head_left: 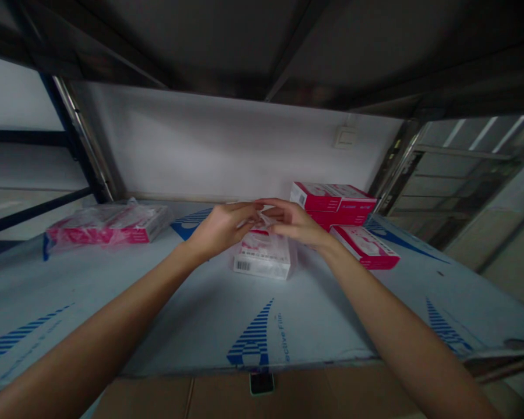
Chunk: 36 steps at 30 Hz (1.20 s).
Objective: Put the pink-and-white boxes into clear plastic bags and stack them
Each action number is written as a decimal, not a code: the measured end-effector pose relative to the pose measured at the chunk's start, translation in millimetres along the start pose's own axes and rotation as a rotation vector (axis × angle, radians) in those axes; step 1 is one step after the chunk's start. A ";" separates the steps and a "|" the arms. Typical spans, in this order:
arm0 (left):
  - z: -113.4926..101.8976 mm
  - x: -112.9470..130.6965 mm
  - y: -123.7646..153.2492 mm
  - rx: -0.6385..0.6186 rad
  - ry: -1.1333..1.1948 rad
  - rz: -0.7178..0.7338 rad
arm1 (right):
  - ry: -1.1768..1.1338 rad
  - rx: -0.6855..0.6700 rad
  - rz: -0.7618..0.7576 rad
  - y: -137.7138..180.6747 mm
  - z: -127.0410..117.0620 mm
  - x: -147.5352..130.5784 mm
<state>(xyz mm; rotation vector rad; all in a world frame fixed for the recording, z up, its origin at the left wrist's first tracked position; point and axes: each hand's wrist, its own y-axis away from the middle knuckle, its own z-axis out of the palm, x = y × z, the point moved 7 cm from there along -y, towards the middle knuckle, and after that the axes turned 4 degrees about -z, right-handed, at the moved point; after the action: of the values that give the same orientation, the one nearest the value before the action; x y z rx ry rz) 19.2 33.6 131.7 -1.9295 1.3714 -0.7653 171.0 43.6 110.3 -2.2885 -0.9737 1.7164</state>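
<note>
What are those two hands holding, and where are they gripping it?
Both the left hand and right hand pinch the clear plastic wrap at the top of a white-and-pink box resting on the shelf.

Fingertips of left hand [222,228] and right hand [297,224] overlap, grip unclear. Wrapped box [264,256] top hidden behind hands. Box print unreadable. Shelf [201,308] left and right ends cut by frame edges.

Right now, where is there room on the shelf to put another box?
Bare shelf lies in front of the box in clear wrap, and between it and the wrapped boxes. It is crowded by the red box stack, where both hands meet.
</note>
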 end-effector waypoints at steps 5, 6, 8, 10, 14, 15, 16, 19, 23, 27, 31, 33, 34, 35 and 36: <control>2.5 11.5 1.9 0.002 -0.116 0.132 | -0.254 0.195 0.135 -2.2 -9.8 16.5; 3.8 11.7 2.2 0.000 -0.122 0.131 | -0.255 0.192 0.145 -2.8 -8.6 17.3; 6.2 11.6 3.2 -0.007 -0.131 0.128 | -0.218 0.177 0.158 -3.7 -6.5 18.2; 5.9 10.7 3.7 0.003 -0.143 0.122 | -0.159 0.212 0.153 -4.0 -9.3 18.1; -3.5 5.9 0.6 0.049 -0.190 0.066 | -0.105 0.296 0.180 -2.9 -16.4 19.7; -5.0 4.0 -0.9 0.036 -0.209 0.040 | -0.101 0.298 0.202 -2.4 -16.7 20.7; -5.7 1.9 -2.4 0.012 -0.225 0.013 | -0.097 0.297 0.224 -1.8 -16.7 21.9; -5.9 -3.5 -5.9 -0.077 -0.224 -0.074 | -0.099 0.281 0.290 1.3 -18.3 28.4; 2.0 -6.0 -3.2 -0.296 -0.032 -0.139 | 0.085 0.271 0.405 9.2 -38.3 50.2; 13.0 -12.5 11.0 -0.568 0.215 -0.301 | 0.426 0.239 0.463 15.6 -66.0 73.8; 22.1 -8.1 26.2 -0.811 0.403 -0.431 | 0.480 0.181 0.455 16.6 -70.0 87.4; 24.0 -2.5 29.4 -0.877 0.470 -0.457 | 0.505 0.149 0.446 16.2 -66.7 88.3; 24.6 -0.5 30.6 -0.906 0.491 -0.470 | 0.516 0.131 0.441 16.0 -64.6 87.2; 25.0 0.6 31.7 -0.934 0.503 -0.484 | 0.525 0.113 0.435 15.8 -62.4 85.0; 25.0 0.7 32.9 -0.965 0.514 -0.496 | 0.536 0.095 0.427 15.7 -60.1 81.4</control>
<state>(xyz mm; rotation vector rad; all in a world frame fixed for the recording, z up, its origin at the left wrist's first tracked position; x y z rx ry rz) 19.4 28.9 90.6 -3.0583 1.7863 -0.9747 243.6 92.8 57.6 -2.8030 -0.3100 1.0985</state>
